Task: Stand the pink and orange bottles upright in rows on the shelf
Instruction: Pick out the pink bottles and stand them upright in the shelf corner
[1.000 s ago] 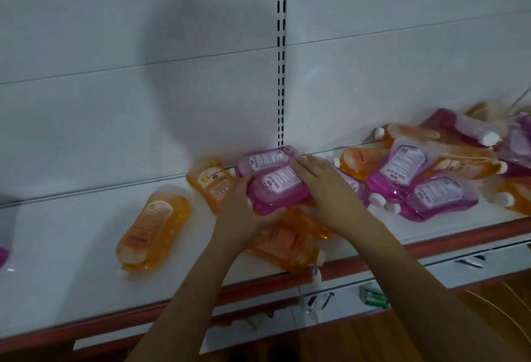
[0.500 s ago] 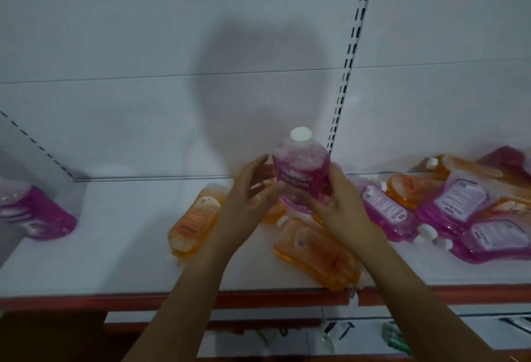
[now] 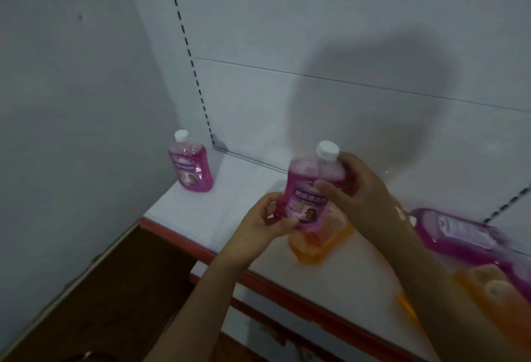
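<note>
I hold a pink bottle (image 3: 307, 189) with a white cap upright in the air above the white shelf (image 3: 201, 212). My left hand (image 3: 263, 222) grips its lower left corner, and my right hand (image 3: 362, 189) wraps its upper right side. Another pink bottle (image 3: 191, 165) stands upright in the shelf's far left corner. An orange bottle (image 3: 314, 244) lies flat just beneath the held one. Further right a pink bottle (image 3: 457, 236) lies on its side, and an orange bottle (image 3: 497, 301) lies at the right edge.
The shelf has a red front lip (image 3: 178, 236) and a white back panel with a slotted upright (image 3: 189, 54). A grey side wall (image 3: 71, 103) closes the left end. Dark brown floor (image 3: 115, 290) lies below the shelf.
The view has swung left toward the shelf's corner. Both hands have carried the pink bottle leftward, upright, and my left hand now grips its base instead of hovering beside it.
</note>
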`<state>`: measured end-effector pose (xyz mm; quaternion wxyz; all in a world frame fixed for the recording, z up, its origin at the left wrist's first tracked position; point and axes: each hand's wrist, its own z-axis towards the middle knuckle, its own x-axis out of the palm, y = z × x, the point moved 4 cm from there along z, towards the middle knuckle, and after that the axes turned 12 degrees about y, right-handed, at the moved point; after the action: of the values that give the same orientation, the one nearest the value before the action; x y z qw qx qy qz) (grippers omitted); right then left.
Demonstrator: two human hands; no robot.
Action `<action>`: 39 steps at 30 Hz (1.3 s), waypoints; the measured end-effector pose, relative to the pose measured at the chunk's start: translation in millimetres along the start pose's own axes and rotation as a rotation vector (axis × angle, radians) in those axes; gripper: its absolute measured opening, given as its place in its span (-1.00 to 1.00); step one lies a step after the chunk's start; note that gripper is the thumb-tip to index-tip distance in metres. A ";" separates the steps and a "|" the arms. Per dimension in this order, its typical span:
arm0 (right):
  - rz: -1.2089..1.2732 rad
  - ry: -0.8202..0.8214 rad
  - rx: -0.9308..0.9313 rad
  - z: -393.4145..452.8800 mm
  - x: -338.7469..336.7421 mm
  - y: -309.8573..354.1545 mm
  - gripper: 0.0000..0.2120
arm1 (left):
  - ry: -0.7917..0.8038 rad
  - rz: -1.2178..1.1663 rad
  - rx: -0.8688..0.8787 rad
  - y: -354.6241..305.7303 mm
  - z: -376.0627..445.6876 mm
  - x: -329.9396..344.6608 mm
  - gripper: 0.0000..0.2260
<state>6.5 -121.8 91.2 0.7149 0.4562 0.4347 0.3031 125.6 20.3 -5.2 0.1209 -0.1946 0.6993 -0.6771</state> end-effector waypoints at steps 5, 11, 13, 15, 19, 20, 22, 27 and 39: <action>-0.119 0.137 0.024 40.1 57.9 -10.3 -0.54 | -0.139 0.184 -0.058 11.9 -14.5 -53.8 -0.50; -0.112 0.136 -0.007 85.0 129.5 -16.3 -0.51 | -0.522 0.538 -0.076 14.9 -26.0 -104.5 -0.23; -0.119 0.162 -0.015 98.4 148.9 -16.7 -0.48 | -0.622 0.590 -0.074 13.5 -31.7 -119.2 -0.24; -0.103 0.205 -0.008 110.1 166.4 -17.2 -0.46 | -0.665 0.563 -0.074 12.9 -37.5 -131.6 -0.29; -0.160 0.271 -0.017 121.5 189.5 -15.4 -0.43 | -0.650 0.530 -0.094 18.8 -43.8 -148.3 -0.41; -0.179 0.287 -0.017 121.4 192.4 -15.5 -0.43 | -0.636 0.532 -0.095 20.7 -44.0 -150.3 -0.45; -0.188 0.296 -0.007 121.1 193.3 -17.0 -0.43 | -0.615 0.530 -0.094 21.9 -44.7 -151.0 -0.45; -0.244 0.338 -0.001 111.8 175.2 -21.4 -0.35 | -0.858 0.590 0.125 0.3 -71.4 -127.9 -0.61; -0.354 -0.164 0.158 17.2 -8.7 -39.4 -0.51 | 0.011 0.628 0.279 14.2 4.5 51.0 -0.69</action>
<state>19.5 -151.5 61.7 0.7522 0.4504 0.4706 0.0995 80.3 -5.9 -14.7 0.3452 0.0521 0.6262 -0.6971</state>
